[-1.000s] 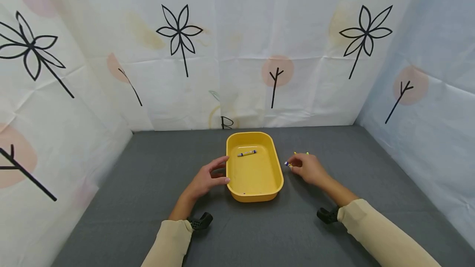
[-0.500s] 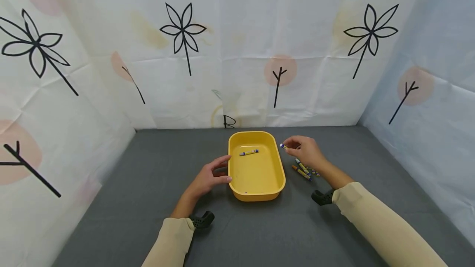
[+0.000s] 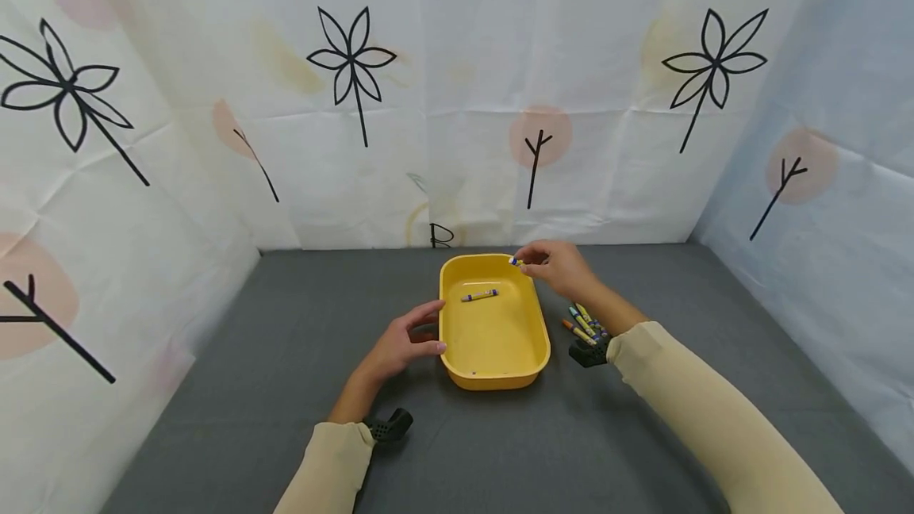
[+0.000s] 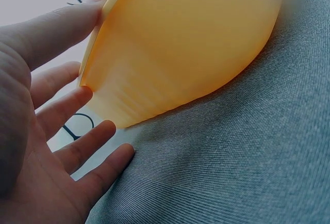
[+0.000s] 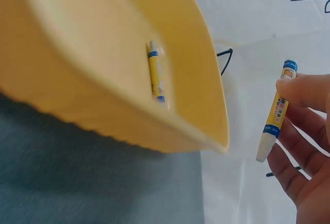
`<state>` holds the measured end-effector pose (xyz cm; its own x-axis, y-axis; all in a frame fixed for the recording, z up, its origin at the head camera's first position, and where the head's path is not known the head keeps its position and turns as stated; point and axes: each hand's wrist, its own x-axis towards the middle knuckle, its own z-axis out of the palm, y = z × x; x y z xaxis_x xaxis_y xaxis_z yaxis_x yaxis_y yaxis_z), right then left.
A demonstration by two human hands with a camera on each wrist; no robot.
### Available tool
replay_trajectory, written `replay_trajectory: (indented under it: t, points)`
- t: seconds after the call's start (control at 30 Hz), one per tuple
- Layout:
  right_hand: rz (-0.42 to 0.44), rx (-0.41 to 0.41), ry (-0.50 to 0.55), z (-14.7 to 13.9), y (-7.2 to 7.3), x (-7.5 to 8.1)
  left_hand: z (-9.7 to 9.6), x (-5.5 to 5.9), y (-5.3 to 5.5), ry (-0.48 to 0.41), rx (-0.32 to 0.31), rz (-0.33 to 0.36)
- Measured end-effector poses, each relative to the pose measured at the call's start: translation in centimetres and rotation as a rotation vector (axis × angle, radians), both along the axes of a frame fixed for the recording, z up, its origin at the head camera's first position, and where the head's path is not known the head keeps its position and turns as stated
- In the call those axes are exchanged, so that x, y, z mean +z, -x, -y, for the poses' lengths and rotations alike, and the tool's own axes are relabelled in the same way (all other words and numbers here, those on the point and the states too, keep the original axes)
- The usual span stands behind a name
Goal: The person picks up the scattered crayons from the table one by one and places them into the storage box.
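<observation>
A yellow plastic tray stands on the grey cloth, with one crayon in a yellow and blue wrapper lying inside. My left hand touches the tray's left side. In the left wrist view its thumb lies at the rim, and the fingers are spread loosely by the outer wall. Over the tray's far right corner, my right hand pinches another crayon between thumb and fingers. That crayon has a whitish tip and a yellow wrapper with blue bands.
Several crayons lie in a small heap right of the tray, partly hidden under the right wrist. The grey cloth runs back to white fabric walls printed with flowers.
My right hand has lifted the crayon from the heap and moved it left and away from me, to the tray's far right corner. The left hand stays at the tray's side.
</observation>
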<state>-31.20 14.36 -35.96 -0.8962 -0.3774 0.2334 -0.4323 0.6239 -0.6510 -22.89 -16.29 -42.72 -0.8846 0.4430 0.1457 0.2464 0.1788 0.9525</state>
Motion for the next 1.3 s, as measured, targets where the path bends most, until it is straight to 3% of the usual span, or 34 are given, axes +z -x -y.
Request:
replay_trajectory:
  t: [0.27,0.53,0.83,1.07,1.3]
  points:
    - [0.069,0.025,-0.041,2.2,1.6,-0.2,-0.1,0.2,-0.1,0.014,-0.002,-0.01]
    - [0.087,0.086,-0.21,4.5,2.7,-0.6,0.2,0.1,0.0,0.006,-0.002,0.001]
    - [0.122,0.123,-0.302,6.7,4.0,-2.4,0.2,0.1,0.0,0.013,-0.004,0.017]
    - [0.117,0.144,-0.34,7.8,4.2,-3.7,0.1,0.0,-0.1,-0.002,-0.002,-0.002]
    - [0.111,0.136,-0.368,8.6,3.9,-3.9,0.0,-0.1,-0.1,-0.001,0.003,-0.009]
